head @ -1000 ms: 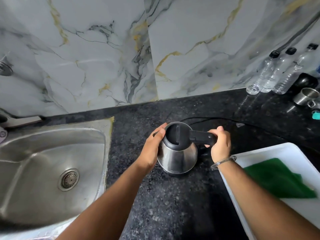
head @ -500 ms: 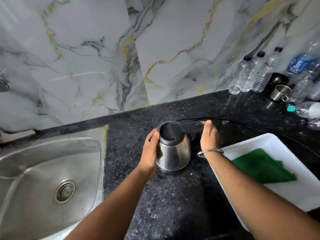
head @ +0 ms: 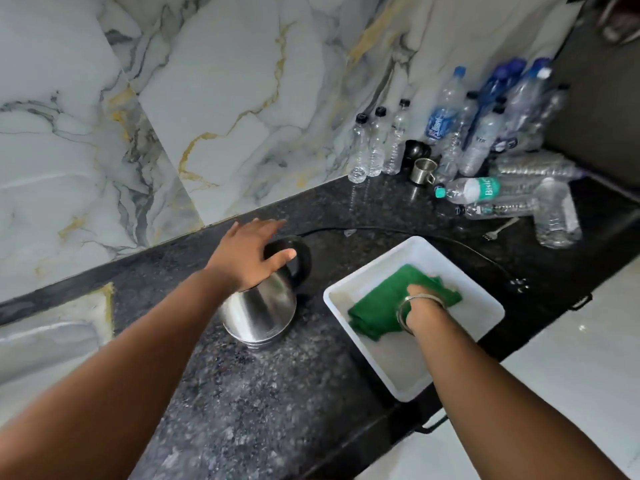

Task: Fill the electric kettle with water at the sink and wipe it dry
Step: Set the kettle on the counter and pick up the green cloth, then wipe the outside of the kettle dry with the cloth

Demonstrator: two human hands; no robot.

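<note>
The steel electric kettle (head: 259,313) with a black lid and handle stands on the black granite counter (head: 263,393), just right of the sink (head: 52,327). My left hand (head: 249,254) lies flat on the kettle's lid with the fingers spread and stretched past it toward the wall. My right hand (head: 420,303) is down in the white tray (head: 391,368), with its fingers closed on the folded green cloth (head: 377,306) that lies there. Those fingertips are hidden behind the hand.
Several clear plastic bottles (head: 377,143) stand and lie at the back right by the marble wall, with a steel cup (head: 423,171) and a fork (head: 498,231). A black power cord (head: 450,242) runs behind the tray. The counter's front edge drops off at right.
My right hand let go of the kettle's handle and went right into the tray onto the green cloth. My left hand shifted from the kettle's side to its lid. The view swung right.
</note>
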